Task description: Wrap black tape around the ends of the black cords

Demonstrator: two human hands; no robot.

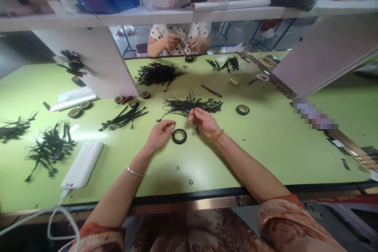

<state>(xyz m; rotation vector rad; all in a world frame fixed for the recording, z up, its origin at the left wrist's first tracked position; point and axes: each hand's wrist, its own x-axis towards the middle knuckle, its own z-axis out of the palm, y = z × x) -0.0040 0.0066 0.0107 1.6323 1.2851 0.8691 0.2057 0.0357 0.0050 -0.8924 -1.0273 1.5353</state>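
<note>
My right hand [206, 124] is closed, thumb and fingers pinched on a thin black cable whose dark end hangs below the fingers. Just beyond it lies a bundle of black cables [189, 106] with small connectors. My left hand [161, 136] is closed too, its thumb and fingertips together; whatever is between them is too small to make out. Between both hands a roll of black tape [179, 142] lies flat on the green table [218, 165], right beside my left fingertips.
More cable piles [158, 74] lie at the back and left. A white power bank [82, 165] with a cord is at front left. Another tape roll [242, 110] lies right. White upright panels [97, 63] carry a loaded shelf [165, 17]. A co-worker [180, 41] sits opposite, hands raised.
</note>
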